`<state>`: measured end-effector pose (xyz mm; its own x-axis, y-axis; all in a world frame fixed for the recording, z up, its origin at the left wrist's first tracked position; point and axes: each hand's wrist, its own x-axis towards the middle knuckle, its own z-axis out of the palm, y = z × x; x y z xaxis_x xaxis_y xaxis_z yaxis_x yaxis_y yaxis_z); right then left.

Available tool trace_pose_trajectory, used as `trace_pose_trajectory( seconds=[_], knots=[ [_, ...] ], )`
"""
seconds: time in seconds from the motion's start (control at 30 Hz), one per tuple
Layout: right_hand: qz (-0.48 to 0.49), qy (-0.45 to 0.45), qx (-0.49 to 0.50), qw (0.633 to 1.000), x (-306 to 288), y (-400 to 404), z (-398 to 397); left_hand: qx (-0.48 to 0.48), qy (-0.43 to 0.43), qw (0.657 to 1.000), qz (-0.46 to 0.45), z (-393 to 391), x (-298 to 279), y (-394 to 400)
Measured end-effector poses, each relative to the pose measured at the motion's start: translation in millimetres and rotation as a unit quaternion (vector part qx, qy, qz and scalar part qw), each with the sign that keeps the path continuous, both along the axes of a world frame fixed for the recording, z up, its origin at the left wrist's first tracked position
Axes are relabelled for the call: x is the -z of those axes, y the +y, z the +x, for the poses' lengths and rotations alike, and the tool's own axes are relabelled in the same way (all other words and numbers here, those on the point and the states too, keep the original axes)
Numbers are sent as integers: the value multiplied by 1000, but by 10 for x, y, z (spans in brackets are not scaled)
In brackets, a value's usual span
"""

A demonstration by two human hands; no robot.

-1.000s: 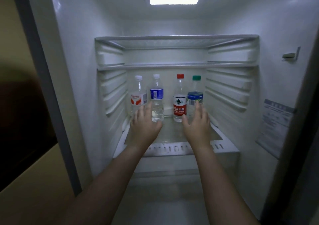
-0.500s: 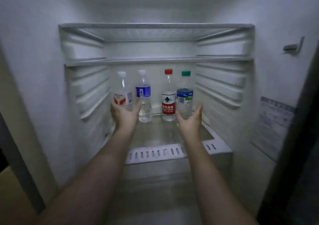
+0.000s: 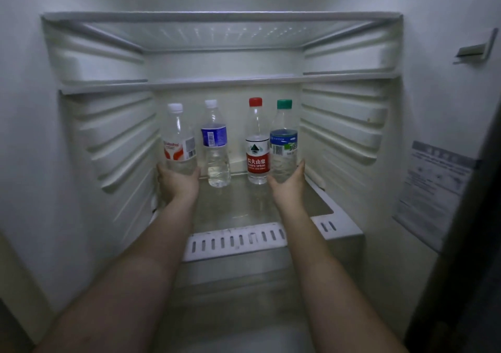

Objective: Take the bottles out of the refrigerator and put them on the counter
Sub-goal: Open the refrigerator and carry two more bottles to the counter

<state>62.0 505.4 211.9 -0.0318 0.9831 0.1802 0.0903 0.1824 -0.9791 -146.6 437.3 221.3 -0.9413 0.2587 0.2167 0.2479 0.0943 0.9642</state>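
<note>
Several clear water bottles stand in a row at the back of the refrigerator shelf [image 3: 244,206]. From the left: a white-capped bottle with a red and white label [image 3: 179,141], a white-capped bottle with a blue label [image 3: 215,146], a red-capped bottle [image 3: 256,146], and a green-capped bottle [image 3: 283,141]. My left hand [image 3: 177,183] wraps the base of the red-and-white-label bottle, thumb on its right side. My right hand [image 3: 288,187] cups the base of the green-capped bottle, thumb on the left and fingers up its right side. Both bottles are upright on the shelf.
A glass shelf [image 3: 222,81] runs close above the bottle caps. Ribbed side walls [image 3: 124,141] close in on both sides. A white vented strip [image 3: 235,240] edges the shelf front. A sticker [image 3: 433,190] and a plastic clip [image 3: 474,49] are on the right wall.
Both hands have reached deeper into the refrigerator, spread apart, and closed around the outer two bottles. My view has moved closer to the shelf.
</note>
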Motion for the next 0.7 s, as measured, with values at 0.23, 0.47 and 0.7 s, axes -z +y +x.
trace_pose_trajectory(
  seconds=[0.23,0.47,0.7],
  knots=[
    [-6,-61,35,998,-31,42,17,-14,7,998,-54,181,-76,-148],
    [1,12,25,1000,-41,-52,-5,37,38,999,10,391,-1,-408],
    [-2,-26,14,1000,-124,-194,-65,143,70,986,42,574,41,-736]
  ],
)
